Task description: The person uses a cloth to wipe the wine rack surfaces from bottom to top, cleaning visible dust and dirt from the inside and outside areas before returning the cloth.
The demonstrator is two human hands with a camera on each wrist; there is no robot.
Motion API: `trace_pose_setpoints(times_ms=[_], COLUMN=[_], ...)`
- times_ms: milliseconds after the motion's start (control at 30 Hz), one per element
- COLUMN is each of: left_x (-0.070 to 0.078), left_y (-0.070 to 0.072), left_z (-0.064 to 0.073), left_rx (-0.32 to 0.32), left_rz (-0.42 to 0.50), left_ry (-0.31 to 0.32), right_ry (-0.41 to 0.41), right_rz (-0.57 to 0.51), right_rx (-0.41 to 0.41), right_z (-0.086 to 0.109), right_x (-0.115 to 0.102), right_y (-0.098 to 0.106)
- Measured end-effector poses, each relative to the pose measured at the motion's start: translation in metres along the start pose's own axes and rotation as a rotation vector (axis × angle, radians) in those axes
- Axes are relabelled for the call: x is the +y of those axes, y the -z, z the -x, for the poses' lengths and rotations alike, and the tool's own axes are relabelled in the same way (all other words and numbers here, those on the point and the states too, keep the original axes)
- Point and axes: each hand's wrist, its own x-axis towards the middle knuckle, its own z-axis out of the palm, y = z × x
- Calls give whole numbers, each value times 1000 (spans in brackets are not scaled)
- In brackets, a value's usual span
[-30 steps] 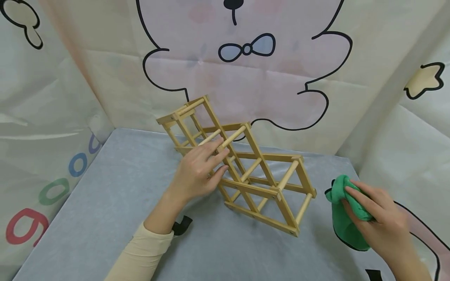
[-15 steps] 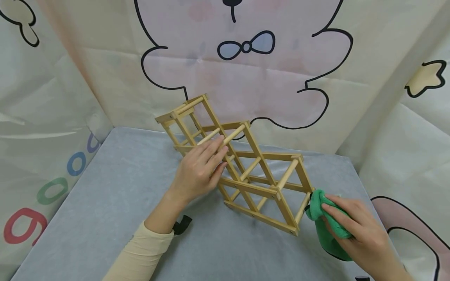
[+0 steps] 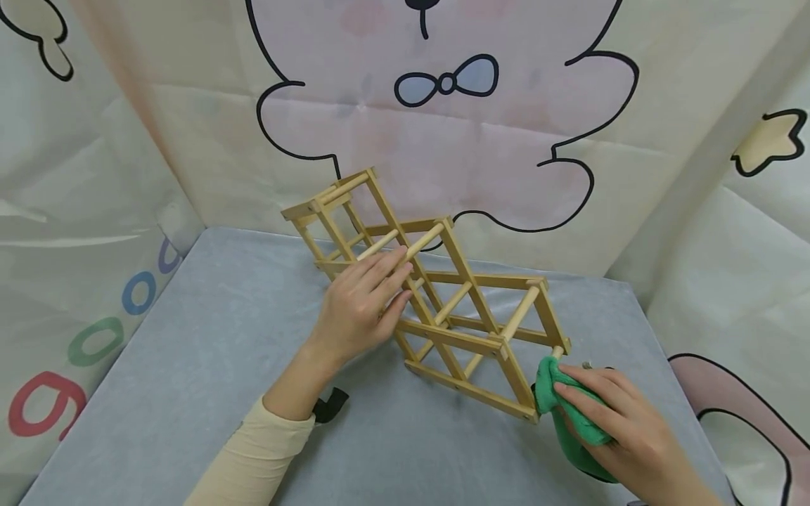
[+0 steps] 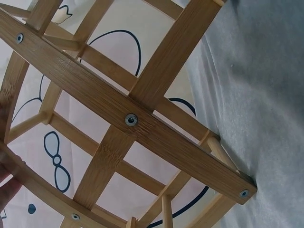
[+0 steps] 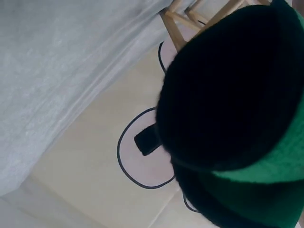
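A folding wooden lattice rack (image 3: 468, 337) of slats and dowels stands stretched out across the table in the head view. My left hand (image 3: 361, 302) holds it near the middle, fingers over a slat by the upper dowel. In the left wrist view, the rack's screwed slats (image 4: 130, 118) fill the scene, with fingertips (image 4: 8, 190) at the left edge. In my right hand (image 3: 633, 429) is a bunched green cloth (image 3: 572, 407) with dark edging, touching the rack's right end dowel. From the right wrist, the cloth (image 5: 266, 175) hides that contact.
A grey-blue cloth covers the table (image 3: 190, 365). Behind it hangs a printed fabric backdrop (image 3: 506, 154), with fabric walls at both sides. A black strap (image 3: 330, 405) shows at my left wrist.
My right hand has moved left with the green cloth, from beside the rack onto its right end, then down along the end dowel. The left hand and the rack stay put.
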Motion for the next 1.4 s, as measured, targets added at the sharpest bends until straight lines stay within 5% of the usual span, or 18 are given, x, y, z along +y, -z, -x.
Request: trace_pose_setpoints(times_ms=[400, 700, 1033, 1400], left_x=[0, -1, -1, 1], left_y=[-2, -3, -4, -7], left_z=[0, -1, -1, 1], left_rx=[25, 33, 40, 72], left_rz=[36, 34, 29, 41], left_ry=[26, 19, 25, 50], right_ry=[-124, -169, -267, -296], right_rz=[-11, 1, -26, -24], right_rx=[102, 73, -23, 71], right_z=[10, 4, -36, -68], right_x=[29, 46, 56, 62], right_y=[-3, 6, 12, 9])
